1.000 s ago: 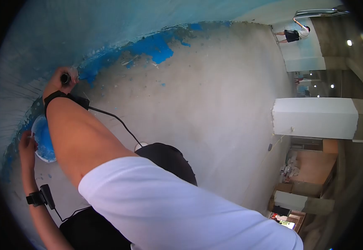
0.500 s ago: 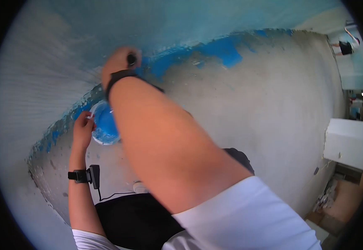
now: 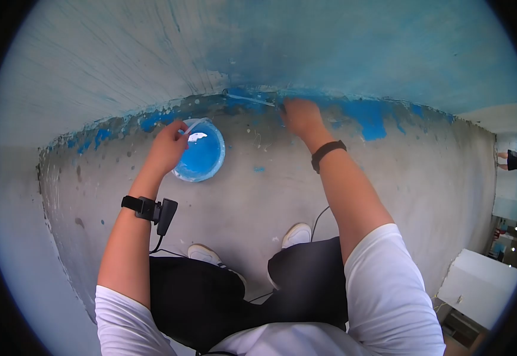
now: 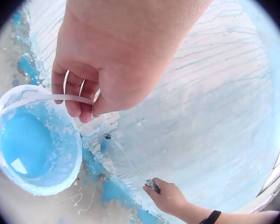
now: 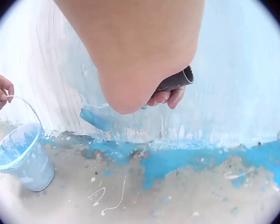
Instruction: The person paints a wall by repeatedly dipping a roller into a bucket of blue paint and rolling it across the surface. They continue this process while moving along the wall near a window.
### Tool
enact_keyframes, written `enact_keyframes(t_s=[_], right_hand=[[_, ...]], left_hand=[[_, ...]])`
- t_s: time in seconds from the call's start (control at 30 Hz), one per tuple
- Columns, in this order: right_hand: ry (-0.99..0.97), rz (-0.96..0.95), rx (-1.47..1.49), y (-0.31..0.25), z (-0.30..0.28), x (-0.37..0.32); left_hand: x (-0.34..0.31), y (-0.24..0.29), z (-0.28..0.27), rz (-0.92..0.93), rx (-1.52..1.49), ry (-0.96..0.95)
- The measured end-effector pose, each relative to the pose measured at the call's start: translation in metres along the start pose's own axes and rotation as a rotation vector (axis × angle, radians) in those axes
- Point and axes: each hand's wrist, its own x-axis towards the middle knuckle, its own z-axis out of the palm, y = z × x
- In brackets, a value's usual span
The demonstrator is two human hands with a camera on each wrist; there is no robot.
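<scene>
My left hand pinches the white bail handle of a paint bucket, which holds bright blue paint. Paint smears cover the bucket's walls, and in the right wrist view it is upright by the wall's foot. My right hand, to the right of the bucket, grips the dark tubular handle of a paint roller. Its blue roller head lies low along the wall, just above the floor line, joined by a thin wire frame. The palm side hides part of the grip.
The wall is painted pale blue, streaky and whiter at the left. Blue patches mark the floor along its base. My shoes are below the bucket in view. Another person stands far right, near a white pillar.
The head view has swung, bringing the bucket towards the middle. My right hand has moved rightwards along the wall's base, and its arm no longer covers part of the bucket. The left hand stays on the bail.
</scene>
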Motion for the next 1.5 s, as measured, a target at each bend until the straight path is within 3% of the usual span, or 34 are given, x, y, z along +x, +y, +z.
enact_keyframes(t_s=[0.07,0.13,0.17,0.23,0.27,0.33,0.47,0.57,0.63,0.67,0.73,0.83,1.13,1.4,1.5], right_hand=[[-0.033,-0.016,0.020,-0.008,0.001,0.005],[-0.352,0.021,0.177,-0.018,-0.010,0.016],[-0.354,0.011,0.170,-0.023,-0.016,0.017],[-0.665,0.056,0.509,-0.032,-0.026,0.015],[-0.671,0.049,0.501,-0.034,-0.025,0.012],[-0.607,0.201,1.000,-0.033,-0.021,0.005],[-0.717,0.178,0.920,-0.019,-0.022,0.018],[-0.605,0.273,0.800,-0.027,-0.050,0.011],[-0.684,0.448,0.992,-0.032,-0.056,0.013],[-0.691,0.440,0.981,-0.037,-0.054,0.014],[-0.628,0.559,1.439,-0.048,-0.047,0.014],[-0.633,0.694,1.631,-0.049,-0.050,0.033],[-0.551,0.614,1.444,-0.024,-0.119,0.014],[-0.524,0.463,1.160,-0.087,-0.057,0.046],[-0.531,0.489,1.180,-0.064,-0.068,0.039]], left_hand=[[-0.002,-0.002,0.001,0.000,-0.017,-0.020],[-0.003,-0.001,0.001,-0.013,-0.017,-0.011],[-0.003,-0.001,0.001,-0.019,-0.015,-0.002],[-0.003,-0.002,0.001,-0.021,-0.024,0.009],[-0.004,-0.001,0.001,-0.013,-0.027,0.009],[-0.005,0.001,0.001,-0.031,-0.024,0.000],[-0.002,0.000,0.002,-0.040,-0.021,-0.015],[-0.004,0.001,0.000,-0.025,0.020,0.003],[-0.004,0.003,0.001,-0.033,0.012,0.009],[-0.004,0.003,0.001,-0.031,0.015,0.007],[-0.003,0.000,0.003,-0.025,0.004,0.017],[-0.003,-0.007,0.004,-0.008,0.002,0.039],[-0.006,-0.006,0.006,0.071,0.041,0.082],[-0.006,-0.005,0.005,0.023,0.065,0.067],[-0.004,-0.004,0.004,-0.008,0.029,0.017]])
